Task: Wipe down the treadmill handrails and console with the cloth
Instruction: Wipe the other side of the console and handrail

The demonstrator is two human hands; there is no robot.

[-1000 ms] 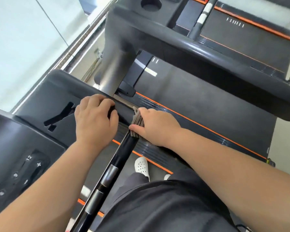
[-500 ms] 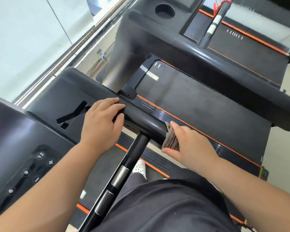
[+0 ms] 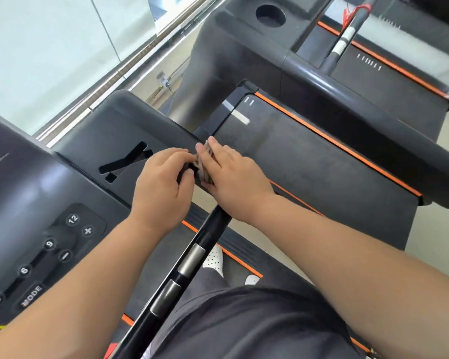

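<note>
Centrally in the frame, two bare hands meet on the black side arm of a treadmill console (image 3: 130, 130), seen from above by the person wearing the camera. The right hand (image 3: 231, 174) lies flat with fingers stretched toward the upper left, pressing a folded brown-and-tan cloth (image 3: 205, 161) against the rounded edge of the arm. That cloth peeks out along the left edge of the right hand, wedged between the two hands, mostly covered by the right palm. The left hand (image 3: 161, 187) sits just beside it, to the left, fingers curled over the arm's edge and touching the cloth; whether it grips the cloth or only the arm cannot be told.

Below the hands, a black handlebar with two silver sensor plates (image 3: 189, 260) runs diagonally toward the lower left of the frame. At the lower left, a button panel (image 3: 49, 252) shows 12, 9, 6, plus, minus and MODE. A neighbouring treadmill belt with orange trim (image 3: 322, 161) fills the right centre. One white perforated shoe (image 3: 214, 263) shows beneath the handlebar, above dark shorts.
</note>
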